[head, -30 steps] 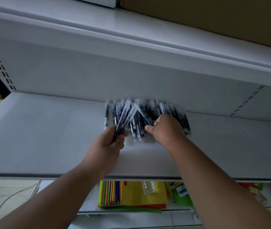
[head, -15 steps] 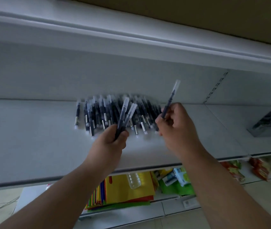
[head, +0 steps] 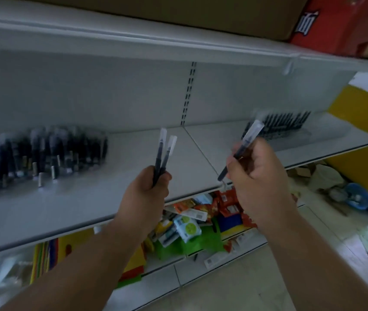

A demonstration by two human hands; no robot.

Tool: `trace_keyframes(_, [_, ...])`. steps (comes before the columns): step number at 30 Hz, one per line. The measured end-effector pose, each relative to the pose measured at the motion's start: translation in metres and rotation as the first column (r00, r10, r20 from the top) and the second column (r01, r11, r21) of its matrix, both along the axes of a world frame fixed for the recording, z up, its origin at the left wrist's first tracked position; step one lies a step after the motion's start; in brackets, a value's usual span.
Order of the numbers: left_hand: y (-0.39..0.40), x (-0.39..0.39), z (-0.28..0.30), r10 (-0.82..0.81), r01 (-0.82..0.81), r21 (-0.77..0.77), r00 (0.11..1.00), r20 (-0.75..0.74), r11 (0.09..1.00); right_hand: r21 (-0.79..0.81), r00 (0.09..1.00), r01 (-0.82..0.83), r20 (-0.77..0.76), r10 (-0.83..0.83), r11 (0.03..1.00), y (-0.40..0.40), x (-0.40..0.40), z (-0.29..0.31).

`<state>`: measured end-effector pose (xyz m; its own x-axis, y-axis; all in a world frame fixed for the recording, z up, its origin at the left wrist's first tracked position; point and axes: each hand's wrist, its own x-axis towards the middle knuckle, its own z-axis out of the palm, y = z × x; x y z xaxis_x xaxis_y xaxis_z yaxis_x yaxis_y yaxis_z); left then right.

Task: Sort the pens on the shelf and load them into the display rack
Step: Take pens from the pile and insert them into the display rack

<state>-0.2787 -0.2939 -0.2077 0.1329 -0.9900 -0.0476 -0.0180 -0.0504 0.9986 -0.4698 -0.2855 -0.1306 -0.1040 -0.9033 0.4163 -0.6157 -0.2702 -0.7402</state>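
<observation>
My left hand (head: 148, 194) grips two dark pens (head: 164, 153) with clear caps, held upright over the white shelf (head: 133, 194). A single dark pen (head: 247, 142) is pinched in my right hand (head: 259, 176), its clear cap pointing up and to the right. A blurred pile of dark pens (head: 39, 153) lies on the shelf at the left. The display rack (head: 281, 124), with a row of dark pens standing in it, sits on the shelf at the right, beyond my right hand.
A white upper shelf (head: 133, 41) overhangs the work area, with a cardboard box (head: 178, 10) and a red carton (head: 340, 25) on it. Coloured packets and folders (head: 201, 221) fill the shelf below. A blue bowl (head: 358, 198) lies on the tiled floor at right.
The view has swung right: the pen pile slid to the left and the display rack came into view. My right hand carried its single pen away from the pile, toward the rack.
</observation>
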Motion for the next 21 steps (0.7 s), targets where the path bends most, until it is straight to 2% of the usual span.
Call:
trace_keyframes(5, [-0.012,-0.073,-0.002,-0.003,0.003,-0.006,0.999,0.039,1.000,-0.039,1.000,0.011,0.019,-0.010,0.999,-0.014,-0.077,-0.007])
trace_keyframes(11, [-0.032,-0.110,-0.008,0.021,-0.022,0.025,0.999,0.050,0.999,-0.052,1.000,0.002,0.006,-0.002,0.999,-0.045,-0.119,-0.010])
trace_keyframes(17, [-0.076,-0.137,0.004,-0.067,0.069,0.055,0.997,-0.032,0.996,-0.111,0.988,0.154,-0.003,-0.155,0.982,-0.091,-0.159,-0.022])
trace_keyframes(21, [-0.095,-0.166,0.003,-0.054,0.059,0.068,0.996,-0.069,0.996,-0.149,0.988,0.145,-0.039,-0.152,0.978,-0.121,-0.183,-0.017])
